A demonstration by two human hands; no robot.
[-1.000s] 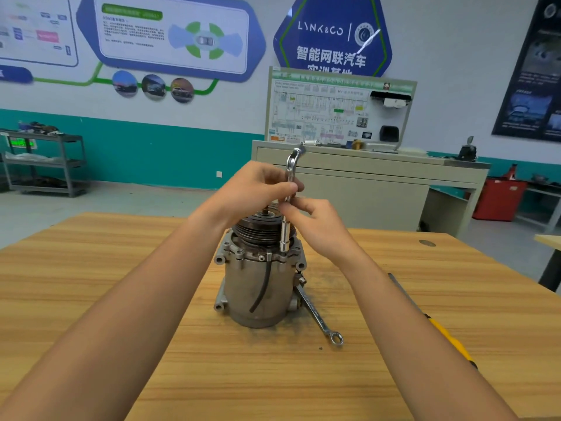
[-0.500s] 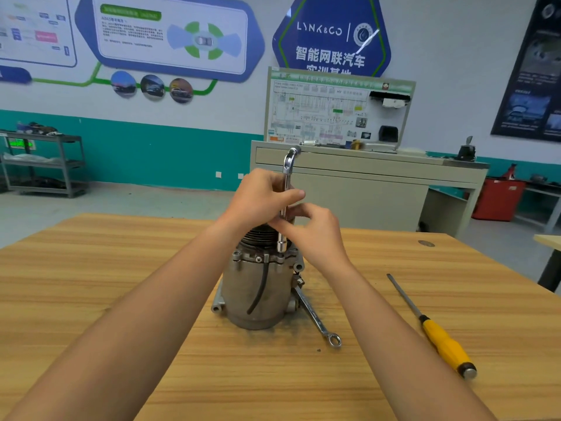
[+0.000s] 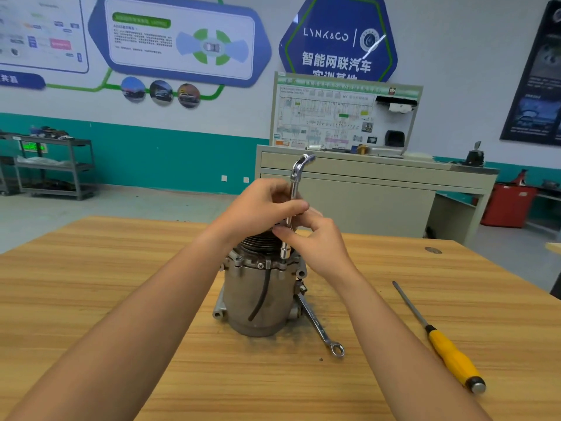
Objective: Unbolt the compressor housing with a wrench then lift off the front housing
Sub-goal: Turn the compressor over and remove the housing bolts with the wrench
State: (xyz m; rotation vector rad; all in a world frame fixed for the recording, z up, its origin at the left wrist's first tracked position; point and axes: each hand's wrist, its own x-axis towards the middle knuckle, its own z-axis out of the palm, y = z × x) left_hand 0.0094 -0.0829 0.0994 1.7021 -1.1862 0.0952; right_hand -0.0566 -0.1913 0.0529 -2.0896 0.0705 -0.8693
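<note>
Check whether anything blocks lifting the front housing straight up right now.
Yes: the wrench stands upright on the front housing rim, and the left hand and right hand grip it just above.

An automotive training workshop: wiring-diagram trainer board [image 3: 343, 117], car wall posters [image 3: 182, 41], metal parts trolley [image 3: 54, 165].

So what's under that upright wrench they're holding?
The wrench stands socket-down on the compressor flange; any bolt head is hidden inside the socket. The left hand and right hand cover its middle.
</note>
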